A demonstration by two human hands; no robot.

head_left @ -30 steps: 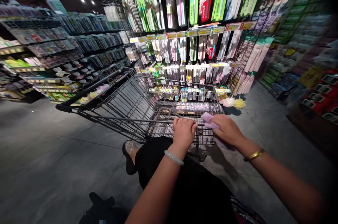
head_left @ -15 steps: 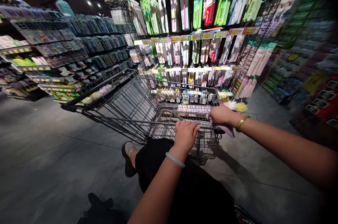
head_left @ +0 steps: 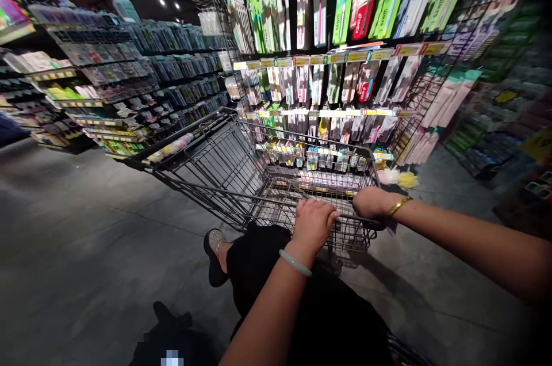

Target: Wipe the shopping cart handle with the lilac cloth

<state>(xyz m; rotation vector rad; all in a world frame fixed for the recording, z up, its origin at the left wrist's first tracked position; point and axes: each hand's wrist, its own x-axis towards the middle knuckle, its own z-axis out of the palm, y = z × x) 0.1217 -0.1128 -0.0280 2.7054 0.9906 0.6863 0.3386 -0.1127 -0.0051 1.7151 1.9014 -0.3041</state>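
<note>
A dark metal shopping cart [head_left: 211,173] stands close in front of me. My left hand [head_left: 314,221], with a pale bangle at the wrist, has its fingers curled over the cart's near side rail. At the cart's right end corner, my right hand [head_left: 371,204], with a gold bracelet, is closed against the rim. A pale purple cloth-like piece [head_left: 391,228] shows slightly below its wrist; the rest is hidden by the hand and rail.
A rack of packaged toothbrushes [head_left: 345,3] rises behind the cart. More stocked shelves [head_left: 172,44] line the left. A white and yellow puff [head_left: 407,180] hangs past the cart's right end. My foot in a shoe [head_left: 215,251] rests on the grey floor [head_left: 121,228].
The view has shifted, so cart and rack sit further right. My left hand stays on the rail. My right hand stays at the corner, and the purple piece is now mostly out of sight.
</note>
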